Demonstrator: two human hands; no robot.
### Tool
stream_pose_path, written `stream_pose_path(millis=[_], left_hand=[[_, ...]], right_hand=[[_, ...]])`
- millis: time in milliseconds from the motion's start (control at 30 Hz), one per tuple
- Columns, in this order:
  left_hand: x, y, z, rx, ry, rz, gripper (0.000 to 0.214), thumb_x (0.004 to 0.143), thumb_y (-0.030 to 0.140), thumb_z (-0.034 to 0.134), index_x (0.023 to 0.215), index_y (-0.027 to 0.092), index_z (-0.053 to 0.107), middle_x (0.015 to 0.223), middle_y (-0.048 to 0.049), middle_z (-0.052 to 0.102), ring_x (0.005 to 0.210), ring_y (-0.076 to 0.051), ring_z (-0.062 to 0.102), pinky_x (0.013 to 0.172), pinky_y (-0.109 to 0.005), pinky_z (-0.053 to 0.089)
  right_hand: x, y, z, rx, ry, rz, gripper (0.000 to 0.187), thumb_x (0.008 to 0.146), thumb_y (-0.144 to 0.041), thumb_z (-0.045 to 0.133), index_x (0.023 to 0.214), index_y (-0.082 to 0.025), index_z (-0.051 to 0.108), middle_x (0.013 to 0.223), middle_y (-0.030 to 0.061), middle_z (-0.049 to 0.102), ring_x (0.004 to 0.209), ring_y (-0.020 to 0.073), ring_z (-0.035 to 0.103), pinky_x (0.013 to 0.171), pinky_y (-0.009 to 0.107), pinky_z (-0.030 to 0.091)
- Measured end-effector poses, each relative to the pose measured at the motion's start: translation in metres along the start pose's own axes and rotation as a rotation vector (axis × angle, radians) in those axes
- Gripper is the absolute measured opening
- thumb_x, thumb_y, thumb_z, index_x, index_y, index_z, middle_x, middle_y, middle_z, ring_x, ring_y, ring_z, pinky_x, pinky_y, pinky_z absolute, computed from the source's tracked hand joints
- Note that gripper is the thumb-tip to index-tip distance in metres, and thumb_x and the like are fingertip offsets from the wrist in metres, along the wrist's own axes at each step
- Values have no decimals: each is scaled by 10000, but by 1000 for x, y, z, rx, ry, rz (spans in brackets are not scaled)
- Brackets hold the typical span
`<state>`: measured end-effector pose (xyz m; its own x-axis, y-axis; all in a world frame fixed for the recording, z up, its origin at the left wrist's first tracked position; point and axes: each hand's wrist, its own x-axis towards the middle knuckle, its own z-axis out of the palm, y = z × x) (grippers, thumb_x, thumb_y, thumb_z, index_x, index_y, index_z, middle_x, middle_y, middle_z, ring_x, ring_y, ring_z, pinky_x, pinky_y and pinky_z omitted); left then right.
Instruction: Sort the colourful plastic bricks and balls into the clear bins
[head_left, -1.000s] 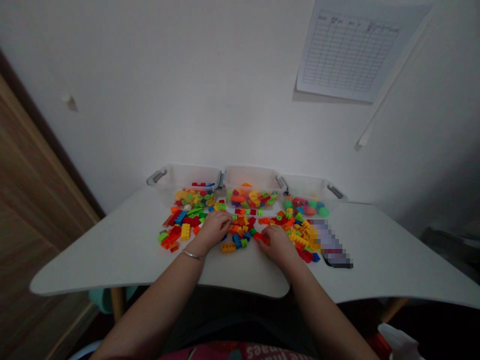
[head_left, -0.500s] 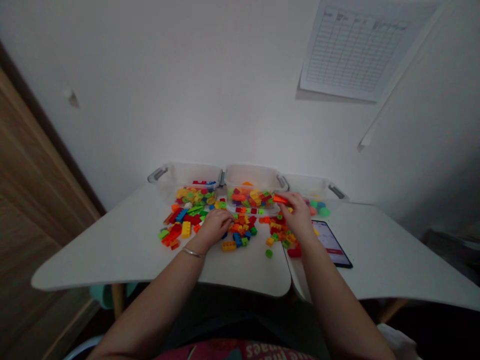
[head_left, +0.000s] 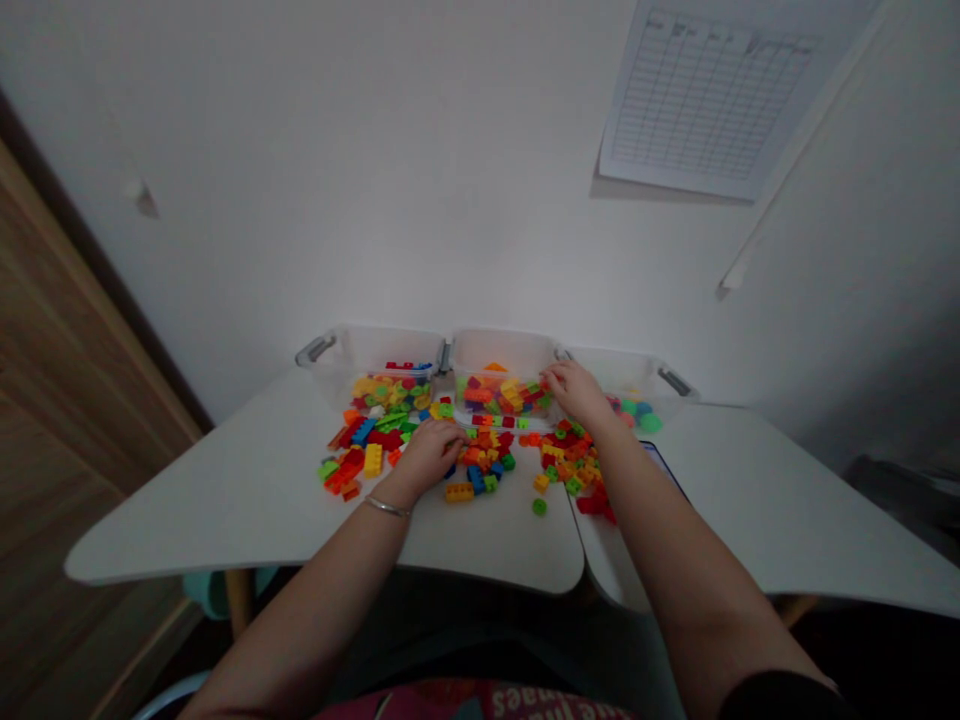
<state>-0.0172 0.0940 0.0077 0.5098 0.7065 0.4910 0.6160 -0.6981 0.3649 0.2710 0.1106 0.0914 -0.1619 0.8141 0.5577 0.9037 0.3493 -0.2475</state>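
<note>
My left hand (head_left: pixel 429 455) rests low over the loose toy bricks at mid-table, fingers curled together; whatever is in them is hidden. A blue brick (head_left: pixel 475 480) and a yellow brick (head_left: pixel 459 493) lie just right of it. My right hand (head_left: pixel 576 392) reaches over the right rim of the middle clear bin (head_left: pixel 502 345), fingers slightly apart, and no brick shows plainly between them. Inside that bin are mixed bricks (head_left: pixel 511 392). Under my right forearm spreads another pile of orange, red and green pieces (head_left: pixel 574 465).
A left clear bin (head_left: pixel 360 345) holds yellow and green pieces; a right clear bin (head_left: pixel 622 365) holds round ones. A tablet (head_left: pixel 664 465) lies partly behind my right forearm. A green round piece (head_left: pixel 539 507) sits near the seam of the white tables (head_left: pixel 510 550).
My right hand has moved up and slightly left over the middle bin's rim. The orange brick it held no longer shows in its fingers. My left hand has stayed put.
</note>
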Motion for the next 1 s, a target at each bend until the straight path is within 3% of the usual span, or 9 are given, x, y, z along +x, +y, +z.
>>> stream_pose_path(millis=[133,267,367,567,800,900,1000], left_hand=[[0,0,0,6,-4,-5,209,869,223,497,872,223,705,918,-51,720,918,-190,625,885,-356,430],[0,2,-1,11,-16,-15,204,869,222,502,865,217,705,902,-51,723,907,-195,630,870,-359,433],[1,3,-1,15,-29,-18,188,859,219,521,854,217,709,882,-48,726,892,-195,635,859,-357,439],[1,3,-3,17,-31,-22,183,858,220,527,853,218,710,871,-45,729,887,-191,636,859,-353,442],[1,3,-2,18,-26,-20,203,871,229,505,862,222,708,906,-50,730,914,-203,632,878,-363,435],[1,4,-2,23,-28,-18,202,871,232,507,863,224,709,897,-48,727,905,-200,633,872,-357,440],[2,6,-2,28,-31,-16,199,869,222,510,859,228,709,893,-44,727,904,-198,630,870,-350,439]], right_hand=[[-2,1,6,-32,3,-1,332,928,-272,407,853,-180,717,937,93,696,963,210,597,973,377,445],[-5,5,12,106,116,37,371,934,-315,373,934,-173,716,1050,94,693,1057,214,584,1029,406,417],[-5,7,11,199,130,71,410,945,-373,339,987,-196,706,1056,82,701,1065,221,595,1016,422,429],[-5,1,-4,312,165,145,459,921,-483,346,1021,-197,691,1086,99,700,1060,249,610,976,434,452],[-38,-29,-24,364,377,115,317,887,-394,433,973,-205,673,1051,89,692,1049,248,602,969,425,442],[-58,-46,-25,378,330,49,258,886,-343,453,970,-226,667,1046,72,691,1051,239,602,969,417,442],[-76,-62,-16,339,181,6,237,891,-301,458,990,-233,662,1061,70,687,1053,230,599,969,405,441]])
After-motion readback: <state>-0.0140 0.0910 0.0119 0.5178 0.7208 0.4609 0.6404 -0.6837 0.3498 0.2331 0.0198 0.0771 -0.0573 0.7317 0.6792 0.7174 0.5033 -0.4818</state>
